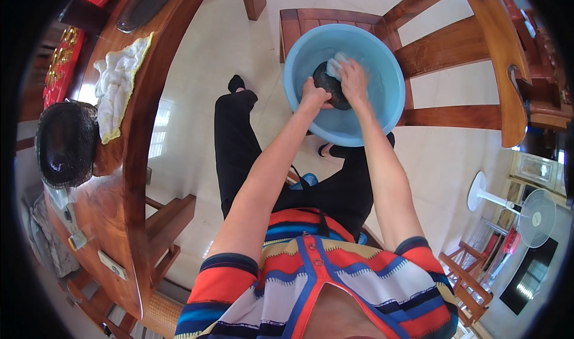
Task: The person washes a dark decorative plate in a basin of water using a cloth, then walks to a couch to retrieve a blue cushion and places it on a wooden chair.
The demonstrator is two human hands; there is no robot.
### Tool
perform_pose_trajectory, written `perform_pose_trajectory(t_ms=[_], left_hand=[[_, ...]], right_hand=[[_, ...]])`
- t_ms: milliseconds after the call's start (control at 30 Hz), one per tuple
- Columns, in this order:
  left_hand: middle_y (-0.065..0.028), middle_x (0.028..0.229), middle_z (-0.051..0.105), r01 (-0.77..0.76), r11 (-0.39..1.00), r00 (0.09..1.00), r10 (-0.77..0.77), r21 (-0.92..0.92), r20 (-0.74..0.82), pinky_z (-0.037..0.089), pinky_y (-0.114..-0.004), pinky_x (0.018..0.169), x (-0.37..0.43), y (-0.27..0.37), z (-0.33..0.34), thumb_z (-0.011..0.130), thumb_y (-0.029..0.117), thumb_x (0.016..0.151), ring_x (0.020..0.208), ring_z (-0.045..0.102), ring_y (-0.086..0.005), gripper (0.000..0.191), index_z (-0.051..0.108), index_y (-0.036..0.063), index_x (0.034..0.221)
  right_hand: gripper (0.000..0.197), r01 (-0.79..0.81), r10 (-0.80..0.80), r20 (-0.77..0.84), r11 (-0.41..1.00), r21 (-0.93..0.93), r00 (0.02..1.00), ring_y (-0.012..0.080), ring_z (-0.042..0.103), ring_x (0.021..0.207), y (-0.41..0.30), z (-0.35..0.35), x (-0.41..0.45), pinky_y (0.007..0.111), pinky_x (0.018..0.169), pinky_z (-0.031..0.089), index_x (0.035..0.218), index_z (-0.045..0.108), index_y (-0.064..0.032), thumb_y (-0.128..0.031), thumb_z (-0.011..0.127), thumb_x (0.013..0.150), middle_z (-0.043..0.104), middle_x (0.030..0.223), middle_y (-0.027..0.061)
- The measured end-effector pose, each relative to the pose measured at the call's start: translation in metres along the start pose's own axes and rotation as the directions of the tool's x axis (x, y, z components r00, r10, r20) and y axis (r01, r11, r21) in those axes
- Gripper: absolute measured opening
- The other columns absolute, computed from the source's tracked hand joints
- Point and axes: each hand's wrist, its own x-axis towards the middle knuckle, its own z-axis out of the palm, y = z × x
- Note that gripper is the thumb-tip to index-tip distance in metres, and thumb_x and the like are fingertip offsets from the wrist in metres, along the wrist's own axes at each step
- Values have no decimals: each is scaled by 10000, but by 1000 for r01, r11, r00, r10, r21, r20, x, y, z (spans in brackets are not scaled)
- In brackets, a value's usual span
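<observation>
A light blue plastic basin [299, 119] with water in it rests on the seat of a wooden chair [302, 19] before me. Inside the basin, my left hand [316, 95] grips the near left edge of a dark, rounded dish [329, 85]. My right hand [354, 81] is closed on a wet, pale cloth [337, 65], which touches the dish's far right side. The right fingers look slightly blurred. Part of the dish is hidden beneath the cloth and both hands.
On the wooden table [112, 213] at left lie a crumpled white cloth [117, 85] with yellow edging, a dark dish [67, 144] and a dark oval tray [145, 2]. The chair's backrest [448, 43] rises right of the basin. A white fan [536, 220] stands at far right.
</observation>
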Motion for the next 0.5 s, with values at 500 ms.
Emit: perform_pose_trajectory(t_ms=[500], left_hand=[[-152, 1079, 530, 155, 987, 986, -151, 45, -71, 551, -437, 575, 12, -3, 4, 492, 55, 811, 812, 614, -271, 484, 297, 92, 1252]], right_hand=[[257, 50, -63, 129, 993, 106, 990, 328, 460, 985, -58, -4, -21, 419, 832, 397, 1026, 643, -229, -158, 561, 793, 511, 1095, 108]])
